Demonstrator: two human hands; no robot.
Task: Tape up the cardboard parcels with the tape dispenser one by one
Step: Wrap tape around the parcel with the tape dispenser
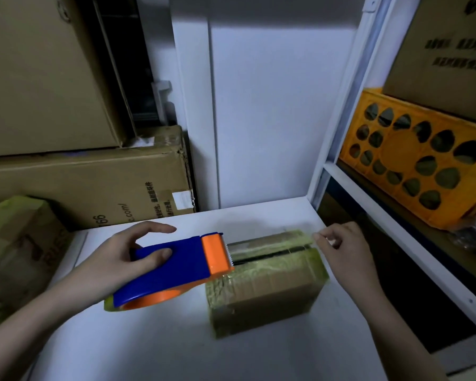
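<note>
The left hand point(127, 259) grips the blue dispenser point(173, 268) from the side, thumb on its face, forefinger stretched out above. The right hand point(341, 248) is curled, fingertips pinching the tape end point(318, 235) (the strip itself is hard to make out). Both work over a white table point(154, 345) against a white wall, cartons point(88, 185) stacked at left, an orange crate point(412, 158) on shelving at right. The parcel point(270, 284) sits between the hands, the dispenser's orange head touching its left top edge.
</note>
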